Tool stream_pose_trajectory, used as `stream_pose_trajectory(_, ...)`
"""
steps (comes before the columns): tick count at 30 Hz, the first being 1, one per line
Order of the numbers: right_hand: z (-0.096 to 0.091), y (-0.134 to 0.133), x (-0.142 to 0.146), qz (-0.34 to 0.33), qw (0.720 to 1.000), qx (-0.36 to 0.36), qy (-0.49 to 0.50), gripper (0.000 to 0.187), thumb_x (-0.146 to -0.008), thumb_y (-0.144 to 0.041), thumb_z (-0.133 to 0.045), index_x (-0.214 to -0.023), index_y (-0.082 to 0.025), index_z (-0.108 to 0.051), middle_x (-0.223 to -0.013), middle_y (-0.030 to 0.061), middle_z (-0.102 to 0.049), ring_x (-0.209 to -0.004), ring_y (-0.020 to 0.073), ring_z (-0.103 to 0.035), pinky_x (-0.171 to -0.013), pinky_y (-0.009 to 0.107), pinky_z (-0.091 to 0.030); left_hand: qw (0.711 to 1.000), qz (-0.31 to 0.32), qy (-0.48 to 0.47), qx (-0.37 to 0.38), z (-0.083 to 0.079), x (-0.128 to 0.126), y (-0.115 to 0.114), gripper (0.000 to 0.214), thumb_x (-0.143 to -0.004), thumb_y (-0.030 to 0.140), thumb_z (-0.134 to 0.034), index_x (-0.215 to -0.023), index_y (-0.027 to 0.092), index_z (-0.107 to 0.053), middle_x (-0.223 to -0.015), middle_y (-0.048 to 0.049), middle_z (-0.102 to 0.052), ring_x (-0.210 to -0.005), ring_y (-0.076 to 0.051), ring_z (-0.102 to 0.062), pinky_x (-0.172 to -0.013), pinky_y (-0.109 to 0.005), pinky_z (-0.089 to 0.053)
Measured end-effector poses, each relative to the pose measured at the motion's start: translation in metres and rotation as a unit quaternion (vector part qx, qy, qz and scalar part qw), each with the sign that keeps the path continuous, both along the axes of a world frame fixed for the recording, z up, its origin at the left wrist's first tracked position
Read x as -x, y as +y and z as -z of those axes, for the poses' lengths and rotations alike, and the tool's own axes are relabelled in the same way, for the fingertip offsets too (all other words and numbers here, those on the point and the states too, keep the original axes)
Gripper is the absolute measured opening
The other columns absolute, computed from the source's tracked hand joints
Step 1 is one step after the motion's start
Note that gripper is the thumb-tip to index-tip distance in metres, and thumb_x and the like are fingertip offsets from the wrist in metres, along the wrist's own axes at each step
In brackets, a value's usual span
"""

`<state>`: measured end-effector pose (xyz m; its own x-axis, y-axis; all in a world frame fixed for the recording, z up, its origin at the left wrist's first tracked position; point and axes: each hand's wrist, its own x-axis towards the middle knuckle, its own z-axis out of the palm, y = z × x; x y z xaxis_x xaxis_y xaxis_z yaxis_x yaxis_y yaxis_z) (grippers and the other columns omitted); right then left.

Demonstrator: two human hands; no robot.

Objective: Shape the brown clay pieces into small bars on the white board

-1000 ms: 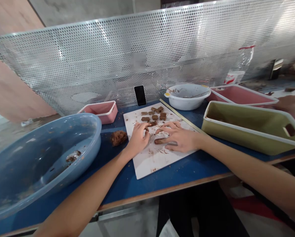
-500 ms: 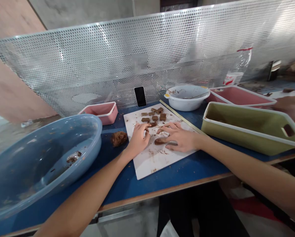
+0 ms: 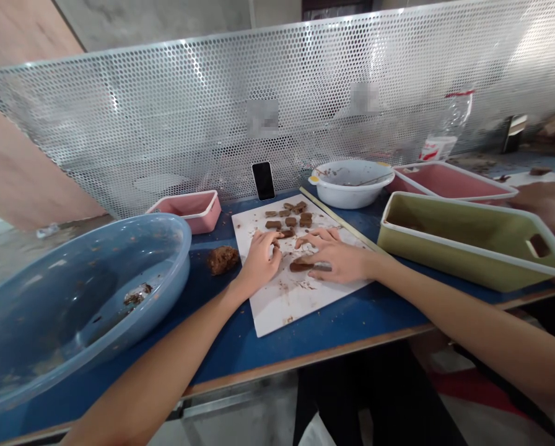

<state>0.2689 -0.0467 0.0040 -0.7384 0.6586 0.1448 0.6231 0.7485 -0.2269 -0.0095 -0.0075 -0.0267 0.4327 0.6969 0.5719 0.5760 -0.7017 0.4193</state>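
Note:
Both hands rest over a white board (image 3: 270, 310) smeared with brown clay. My left hand (image 3: 260, 259) is at the board's left side with its fingers curved and a gap between thumb and fingers. Its fingertips are beside a small brown clay piece (image 3: 287, 233); whether they touch it, I cannot tell. My right hand (image 3: 340, 257) lies palm down with its fingers spread, over a longer clay strip (image 3: 301, 265) partly hidden by the thumb. Several small clay blocks (image 3: 290, 221) sit in loose rows beyond the fingers. A clay lump (image 3: 222, 259) lies left of the board.
A large blue basin (image 3: 166, 241) stands at the left, a small pink box (image 3: 204, 214) behind it. A phone (image 3: 263, 181) leans on the perforated metal screen (image 3: 166, 124). A pale stick (image 3: 340, 218), white bowl (image 3: 352, 195), green box (image 3: 449, 260) and another person's hand (image 3: 544, 201) are rightward.
My right thumb has shifted slightly on the clay strip, and more of the strip shows. My left hand has hardly moved.

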Motion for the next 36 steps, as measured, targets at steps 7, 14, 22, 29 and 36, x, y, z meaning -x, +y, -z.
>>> stream_pose_trajectory(7,0.004,0.000,0.014,0.047,0.998,0.003,0.042,0.046,-0.107,-0.063,-0.071,-0.143,-0.038,-0.082,-0.163,0.0150,-0.055,-0.144,0.0441,-0.048,-0.121,0.071,-0.041,1.000,0.005,-0.003,-0.004,0.001,-0.001,0.000,0.036,-0.097,0.006,-0.056,-0.127,0.020,-0.069,-0.116,-0.0105,-0.076,-0.118,-0.031,-0.066,-0.108,-0.049,-0.058)
stream_pose_trajectory(14,0.001,-0.001,0.013,0.042,0.998,0.019,0.041,0.035,-0.106,-0.062,-0.072,-0.131,-0.043,-0.088,-0.162,0.0112,-0.055,-0.146,0.0447,-0.045,-0.122,0.072,-0.037,1.000,0.001,-0.004,-0.007,0.001,0.000,0.000,0.036,-0.096,0.006,-0.057,-0.127,0.020,-0.069,-0.120,-0.0109,-0.077,-0.119,-0.031,-0.065,-0.107,-0.049,-0.058)
stream_pose_trajectory(22,-0.003,0.000,0.005,0.036,0.998,0.024,0.040,0.034,-0.106,-0.063,-0.072,-0.127,-0.043,-0.090,-0.162,0.0095,-0.059,-0.148,0.0445,-0.046,-0.123,0.073,-0.036,1.000,-0.006,0.003,-0.009,0.001,0.000,0.000,0.036,-0.097,0.006,-0.057,-0.127,0.022,-0.069,-0.120,-0.0101,-0.077,-0.120,-0.031,-0.066,-0.108,-0.048,-0.058)
stream_pose_trajectory(29,-0.002,0.001,0.001,0.038,0.998,-0.010,0.038,0.034,-0.109,-0.055,-0.067,-0.130,-0.039,-0.089,-0.155,0.0143,-0.063,-0.143,0.0445,-0.048,-0.117,0.073,-0.037,1.000,0.000,0.005,0.000,-0.001,-0.001,-0.001,0.036,-0.096,0.007,-0.057,-0.127,0.022,-0.068,-0.117,-0.0096,-0.076,-0.119,-0.031,-0.065,-0.108,-0.048,-0.057)
stream_pose_trajectory(36,-0.009,0.000,-0.005,0.044,0.998,-0.033,0.024,0.035,-0.110,-0.052,-0.065,-0.104,-0.031,-0.093,-0.156,0.0130,-0.063,-0.147,0.0439,-0.047,-0.120,0.067,-0.036,1.000,0.000,0.005,0.005,-0.002,-0.001,-0.001,0.037,-0.096,0.006,-0.057,-0.128,0.021,-0.068,-0.114,-0.0098,-0.076,-0.119,-0.031,-0.066,-0.108,-0.048,-0.057)
